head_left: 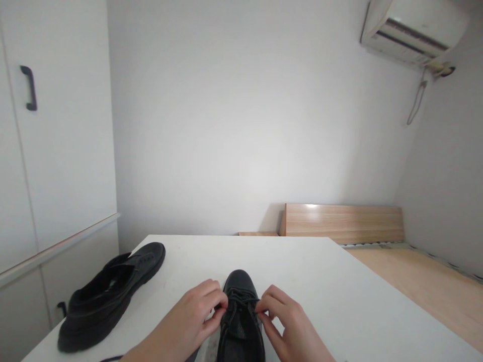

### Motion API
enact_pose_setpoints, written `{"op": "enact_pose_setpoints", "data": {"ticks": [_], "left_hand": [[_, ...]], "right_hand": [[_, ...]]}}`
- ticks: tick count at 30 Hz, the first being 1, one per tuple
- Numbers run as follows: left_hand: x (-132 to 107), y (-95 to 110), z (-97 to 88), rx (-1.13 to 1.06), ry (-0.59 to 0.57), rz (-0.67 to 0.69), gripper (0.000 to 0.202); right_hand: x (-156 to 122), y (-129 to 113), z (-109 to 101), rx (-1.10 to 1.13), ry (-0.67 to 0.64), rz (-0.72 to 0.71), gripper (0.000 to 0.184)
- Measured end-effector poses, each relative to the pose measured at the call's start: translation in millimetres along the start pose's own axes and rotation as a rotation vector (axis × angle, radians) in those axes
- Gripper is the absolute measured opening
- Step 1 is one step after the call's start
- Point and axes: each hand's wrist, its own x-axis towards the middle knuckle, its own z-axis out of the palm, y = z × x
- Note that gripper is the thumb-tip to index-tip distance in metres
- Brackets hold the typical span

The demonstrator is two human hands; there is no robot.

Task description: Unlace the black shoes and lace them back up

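A black shoe sits sole down at the near side of the white table, straight ahead of the person, its rounded toe pointing away and its opening toward the viewer, the heel end cut off by the lower edge of the view. The left hand is at the left side of the shoe, thumb and forefinger brought together on the dark lace, the other fingers curled in. The right hand mirrors it on the right side, thumb and forefinger pinched on the lace where it crosses out over the shoe's edge. Between the two hands the lace runs across the shoe just behind the toe, above the tongue. The other shoe, also black, stands by the table's left edge, well apart from the hands, its heel near the viewer and its toe angled away to the right. A thin dark cord shows beside the left forearm at the bottom of the view. Past the table on the right lies a bed with a wooden headboard. A white cabinet with a dark handle fills the left side, and an air conditioner hangs high on the right.
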Motion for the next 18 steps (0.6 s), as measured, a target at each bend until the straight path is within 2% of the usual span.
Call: {"op": "enact_pose_setpoints", "data": {"ticks": [5, 10, 12, 14, 18], "left_hand": [[-0.4, -3.7, 7.8, 0.044, -0.005, 0.012, 0.021], [0.2, 0.9, 11.1, 0.058, 0.105, 0.051, 0.019], [-0.2, 2.7, 11.3, 0.063, 0.1, 0.016, 0.019], [-1.1, 3.8, 11.9, 0.038, 0.043, -0.04, 0.021], [-2.9, 9.5, 12.5, -0.101, -0.019, -0.136, 0.02]], "right_hand": [[-0.2, -1.4, 1.9, -0.067, 0.012, -0.038, 0.023], [1.7, -0.1, 2.3, -0.25, 0.097, -0.156, 0.023], [2.2, -0.9, 1.3, -0.219, 0.057, -0.12, 0.026], [2.2, -3.3, -0.1, -0.156, -0.007, -0.053, 0.03], [1.0, -12.8, -2.4, -0.111, -0.109, 0.024, 0.036]]}}
